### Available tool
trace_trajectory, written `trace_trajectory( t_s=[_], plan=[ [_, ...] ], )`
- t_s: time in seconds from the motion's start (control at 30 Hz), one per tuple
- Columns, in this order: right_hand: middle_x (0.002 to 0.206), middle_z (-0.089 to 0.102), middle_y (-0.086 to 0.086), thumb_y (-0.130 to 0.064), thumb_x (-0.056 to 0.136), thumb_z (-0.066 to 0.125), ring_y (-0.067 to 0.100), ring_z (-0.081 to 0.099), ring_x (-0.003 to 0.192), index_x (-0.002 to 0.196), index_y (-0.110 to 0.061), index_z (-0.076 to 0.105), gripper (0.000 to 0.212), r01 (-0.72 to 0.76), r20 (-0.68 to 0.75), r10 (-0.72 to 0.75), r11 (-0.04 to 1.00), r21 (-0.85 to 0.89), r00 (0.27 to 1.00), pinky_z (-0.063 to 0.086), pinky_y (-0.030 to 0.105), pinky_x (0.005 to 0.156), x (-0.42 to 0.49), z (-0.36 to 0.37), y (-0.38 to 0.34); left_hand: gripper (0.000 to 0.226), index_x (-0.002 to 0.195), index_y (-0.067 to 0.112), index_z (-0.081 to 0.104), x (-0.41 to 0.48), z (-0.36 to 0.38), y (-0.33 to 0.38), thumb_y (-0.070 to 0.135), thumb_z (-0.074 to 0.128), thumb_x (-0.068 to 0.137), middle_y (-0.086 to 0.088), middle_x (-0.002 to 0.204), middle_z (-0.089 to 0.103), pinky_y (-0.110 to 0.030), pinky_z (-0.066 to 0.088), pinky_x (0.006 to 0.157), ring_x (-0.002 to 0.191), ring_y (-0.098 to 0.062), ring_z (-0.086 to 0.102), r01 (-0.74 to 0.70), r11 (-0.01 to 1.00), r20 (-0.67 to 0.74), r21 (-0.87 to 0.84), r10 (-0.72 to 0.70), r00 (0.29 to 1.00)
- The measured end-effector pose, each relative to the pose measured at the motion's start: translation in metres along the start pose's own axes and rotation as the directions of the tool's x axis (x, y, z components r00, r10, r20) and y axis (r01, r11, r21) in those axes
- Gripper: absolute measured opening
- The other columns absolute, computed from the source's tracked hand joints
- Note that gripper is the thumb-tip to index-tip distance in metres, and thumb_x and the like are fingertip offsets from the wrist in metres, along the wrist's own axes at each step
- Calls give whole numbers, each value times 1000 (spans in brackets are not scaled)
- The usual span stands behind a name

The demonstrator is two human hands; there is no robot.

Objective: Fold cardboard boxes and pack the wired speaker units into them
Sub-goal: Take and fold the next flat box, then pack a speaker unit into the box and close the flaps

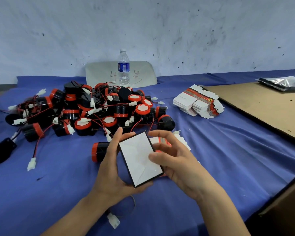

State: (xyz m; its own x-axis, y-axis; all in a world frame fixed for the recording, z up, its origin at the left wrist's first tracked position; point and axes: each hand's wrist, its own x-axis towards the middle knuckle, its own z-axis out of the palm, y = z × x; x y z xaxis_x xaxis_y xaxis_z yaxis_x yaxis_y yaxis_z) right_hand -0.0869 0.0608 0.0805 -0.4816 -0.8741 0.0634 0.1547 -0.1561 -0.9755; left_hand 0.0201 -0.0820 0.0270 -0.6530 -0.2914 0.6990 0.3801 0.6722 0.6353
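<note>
Head view shows the task barely begun: both the left hand [109, 167] and right hand [175, 160] close their fingers on one box [140, 160] over the worktop [228, 150], while the speaker pile [92, 109] and flat box stack [198, 103] lie unpacked.

Two bare hands are in view, the left hand [109, 167] and the right hand [179, 160], and between them they hold one small box [140, 160]. One heap of speaker units [92, 109] lies on the blue cloth, too tangled for an exact count, roughly two dozen or more, plus one speaker unit [100, 151] lying apart just beside the left hand. There is one stack of flat box blanks [197, 101], one water bottle [123, 68], one large cardboard sheet [262, 104].
</note>
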Motion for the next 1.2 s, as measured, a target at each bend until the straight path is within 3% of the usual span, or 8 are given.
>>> trace_trajectory(
  t_s=[0.3, 0.4, 0.5, 0.6, 0.7, 0.9, 1.03, 1.2],
  plan=[
    [97, 71, 11, 1, 72, 66, 22, 69, 88, 131, -28, 57, 66, -108, 332, 16, 960, 260, 943, 56, 29, 72, -2, -9, -2, 115, 152, 36, -4, -2, 6, -1, 60, 74, 71, 24, 148, 31, -21, 43, 102, 134, -6, 41, -19, 1000, 58, 9, 18, 998],
    [98, 69, 10, 0, 71, 68, 22, 67, 87, 134, -32, 53, 72, -68, 280, 0, 970, 234, 960, 56, 31, 72, -3, -5, -5, 118, 150, 40, -13, -2, 11, -2, 57, 74, 73, 20, 152, 24, -16, 37, 105, 137, -5, 36, -29, 1000, 35, 10, 29, 999],
    [97, 65, 17, 3, 74, 70, 23, 62, 83, 142, -49, 33, 93, 117, 118, -110, 992, -56, 987, 55, 32, 71, -8, -3, -10, 119, 148, 45, -16, 0, 7, -2, 59, 75, 71, 10, 159, 18, -24, 41, 104, 140, -14, 35, 46, 987, 25, -157, -42, 999],
    [88, 61, -2, -2, 78, 64, 15, 56, 78, 141, -63, 4, 106, 286, 96, -301, 689, -666, 949, 50, 23, 71, -10, 0, -9, 104, 146, 57, -1, -1, 1, -2, 72, 68, 69, 12, 154, 31, -34, 48, 99, 129, -24, 51, 170, 925, 44, -339, -165, 985],
    [108, 60, -13, -3, 76, 58, 9, 46, 94, 140, -62, -10, 111, 351, 272, -292, 267, -897, 917, 37, 18, 77, -6, 11, 1, 92, 144, 58, 13, -4, 2, -7, 57, 73, 74, 22, 138, 48, -26, 52, 90, 118, -15, 59, 219, 924, 63, -314, -210, 976],
    [81, 45, -20, 5, 77, 49, 9, 39, 82, 139, -63, -4, 106, 368, 295, -260, 302, -879, 919, 36, 16, 76, 2, 20, 16, 72, 140, 47, 29, 0, -2, -9, 59, 66, 79, 39, 122, 54, -8, 39, 96, 117, 13, 50, 283, 959, 58, 28, -284, 957],
    [74, 53, -4, 7, 73, 53, 22, 42, 73, 143, -50, -8, 109, 266, 228, -340, 69, -962, 912, 33, 28, 68, 7, 8, 25, 50, 137, 26, 48, 11, -28, -22, 47, 51, 92, 19, 128, 51, -25, 31, 105, 125, -2, 42, 198, 863, -214, 465, -107, 971],
    [102, 57, -8, -3, 86, 42, 20, 45, 101, 130, -48, -33, 98, 144, 150, -247, -43, -989, 957, 24, 24, 102, 13, -8, 41, 73, 148, 33, 25, 12, -42, -42, 33, 66, 88, 2, 128, 50, -32, 38, 91, 118, -17, 46, 729, 641, -248, 239, -686, 684]
  ],
)
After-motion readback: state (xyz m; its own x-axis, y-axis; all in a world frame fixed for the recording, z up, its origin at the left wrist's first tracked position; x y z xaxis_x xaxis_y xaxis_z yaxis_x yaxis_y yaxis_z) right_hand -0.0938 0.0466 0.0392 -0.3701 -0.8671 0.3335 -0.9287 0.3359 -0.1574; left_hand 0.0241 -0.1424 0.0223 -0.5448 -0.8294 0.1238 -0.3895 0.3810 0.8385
